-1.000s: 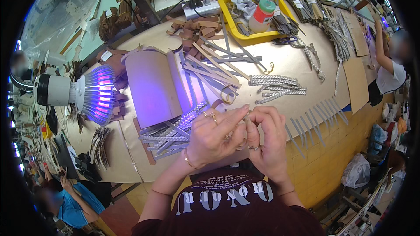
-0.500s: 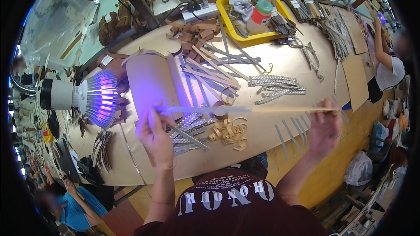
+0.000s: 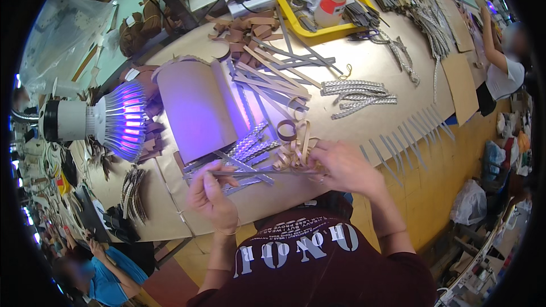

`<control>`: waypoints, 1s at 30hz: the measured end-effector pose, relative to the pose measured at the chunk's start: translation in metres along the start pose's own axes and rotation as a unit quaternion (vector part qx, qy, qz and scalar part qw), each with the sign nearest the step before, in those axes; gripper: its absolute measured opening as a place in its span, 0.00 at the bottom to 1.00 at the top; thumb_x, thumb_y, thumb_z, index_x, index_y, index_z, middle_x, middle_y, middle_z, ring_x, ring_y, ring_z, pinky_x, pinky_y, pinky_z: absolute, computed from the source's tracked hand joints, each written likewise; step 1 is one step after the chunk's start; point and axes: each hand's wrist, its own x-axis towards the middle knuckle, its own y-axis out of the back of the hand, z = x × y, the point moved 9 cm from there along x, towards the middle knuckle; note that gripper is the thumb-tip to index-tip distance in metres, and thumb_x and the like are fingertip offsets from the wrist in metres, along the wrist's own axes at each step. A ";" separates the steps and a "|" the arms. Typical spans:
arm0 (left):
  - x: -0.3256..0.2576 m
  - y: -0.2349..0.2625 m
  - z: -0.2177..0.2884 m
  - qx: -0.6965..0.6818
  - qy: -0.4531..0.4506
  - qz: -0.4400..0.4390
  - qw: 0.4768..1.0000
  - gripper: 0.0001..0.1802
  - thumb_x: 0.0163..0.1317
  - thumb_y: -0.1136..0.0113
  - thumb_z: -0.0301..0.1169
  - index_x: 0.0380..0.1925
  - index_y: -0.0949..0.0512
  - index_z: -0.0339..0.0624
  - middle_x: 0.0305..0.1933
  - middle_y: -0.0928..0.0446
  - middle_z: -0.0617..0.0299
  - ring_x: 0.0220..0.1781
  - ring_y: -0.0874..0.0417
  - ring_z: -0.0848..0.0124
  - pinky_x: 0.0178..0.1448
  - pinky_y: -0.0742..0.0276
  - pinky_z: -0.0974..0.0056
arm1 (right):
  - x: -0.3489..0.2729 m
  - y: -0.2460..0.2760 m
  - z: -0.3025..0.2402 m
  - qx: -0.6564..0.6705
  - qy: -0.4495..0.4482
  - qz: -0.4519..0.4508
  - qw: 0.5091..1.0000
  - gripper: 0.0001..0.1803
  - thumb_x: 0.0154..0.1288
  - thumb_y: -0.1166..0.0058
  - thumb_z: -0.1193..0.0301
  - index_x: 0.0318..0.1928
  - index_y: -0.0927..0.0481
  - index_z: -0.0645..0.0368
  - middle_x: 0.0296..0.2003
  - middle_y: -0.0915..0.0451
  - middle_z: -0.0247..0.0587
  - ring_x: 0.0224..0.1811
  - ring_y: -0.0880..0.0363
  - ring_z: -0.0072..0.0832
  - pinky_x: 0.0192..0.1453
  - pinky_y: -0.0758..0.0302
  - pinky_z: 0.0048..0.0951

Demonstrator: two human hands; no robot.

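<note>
A narrow grey strip (image 3: 267,173) stretches between my hands above the table's near edge. My left hand (image 3: 215,196) pinches its left end. My right hand (image 3: 348,167) is closed at the right end, its fingertips against a pile of curled tan ribbons (image 3: 296,150); whether a ribbon is also in its grip is hidden. Behind the strip lie braided silver strips (image 3: 253,142) and flat grey strips. A brown curved panel (image 3: 196,111) stands left of them, under violet light from a finned lamp (image 3: 122,122).
A row of grey strips (image 3: 410,142) hangs along the near right edge. Braided pieces (image 3: 358,98) lie mid-table. Farther back are a yellow tray (image 3: 310,35) with a red-labelled bottle (image 3: 330,8), brown leather pieces (image 3: 250,28) and a power strip (image 3: 250,4). People work at both sides.
My right hand has come left and down to the tan curls from far right. The long tan band stretched between my hands is gone from there. My left hand is lower, still gripping the strip.
</note>
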 end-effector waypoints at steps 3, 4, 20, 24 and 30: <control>-0.002 -0.026 0.006 0.041 -0.031 -0.090 0.995 0.15 0.73 0.56 0.27 0.43 0.21 0.28 0.34 0.17 0.50 0.26 0.20 0.72 0.31 0.23 0.69 | -0.009 -0.015 0.005 0.018 -0.057 0.030 0.998 0.18 0.61 0.37 0.56 0.35 0.19 0.59 0.33 0.24 0.45 0.34 0.21 0.45 0.39 0.26 0.44; -0.003 -0.037 0.010 0.065 -0.059 -0.128 0.988 0.15 0.74 0.57 0.28 0.43 0.21 0.29 0.35 0.17 0.50 0.26 0.20 0.72 0.31 0.24 0.70 | -0.015 -0.018 0.008 0.018 -0.085 0.033 0.996 0.19 0.60 0.36 0.54 0.35 0.19 0.59 0.32 0.24 0.44 0.34 0.21 0.44 0.39 0.26 0.44; -0.050 -0.119 0.046 0.060 -0.249 -0.309 0.916 0.10 0.71 0.48 0.31 0.37 0.20 0.37 0.52 0.22 0.48 0.37 0.15 0.64 0.42 0.19 0.63 | -0.055 -0.014 0.030 0.536 -0.003 0.242 0.809 0.18 0.61 0.31 0.70 0.24 0.29 0.57 0.29 0.25 0.34 0.32 0.25 0.25 0.36 0.29 0.27; -0.036 -0.095 0.042 0.069 -0.223 -0.202 0.951 0.12 0.71 0.51 0.31 0.35 0.22 0.35 0.49 0.21 0.47 0.34 0.16 0.64 0.40 0.20 0.63 | -0.018 -0.030 0.036 0.560 0.047 0.279 0.779 0.14 0.62 0.35 0.75 0.26 0.28 0.57 0.37 0.24 0.34 0.40 0.24 0.21 0.44 0.27 0.28; -0.033 -0.064 0.073 -0.072 -0.307 -0.145 0.938 0.12 0.72 0.58 0.34 0.34 0.27 0.39 0.40 0.23 0.53 0.25 0.23 0.64 0.36 0.29 0.60 | -0.012 -0.003 -0.001 0.072 0.038 0.354 0.932 0.11 0.66 0.36 0.64 0.38 0.21 0.57 0.38 0.24 0.40 0.42 0.23 0.28 0.47 0.26 0.32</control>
